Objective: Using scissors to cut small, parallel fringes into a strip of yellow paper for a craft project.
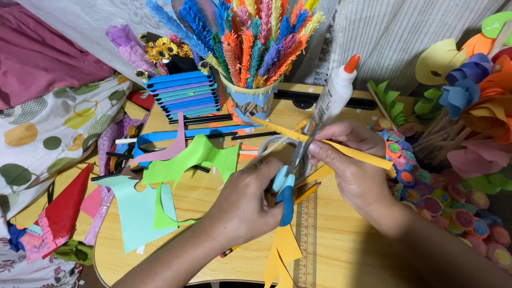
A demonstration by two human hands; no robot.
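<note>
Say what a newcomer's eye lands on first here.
Probably the cup of multicoloured fringed paper stems at the top centre of the wooden table. Next, mid-frame, the left hand works blue-handled scissors on a yellow paper strip pinched by the right hand, with a white glue bottle standing just behind.

The scissors [290, 170] have shiny metal blades and glossy blue plastic handles, and the yellow strip [352, 153] is matt paper. The pale wooden worktop [341, 240] looks smooth; at twelve o'clock, the white glue bottle [333, 96] is glossy plastic.
</note>
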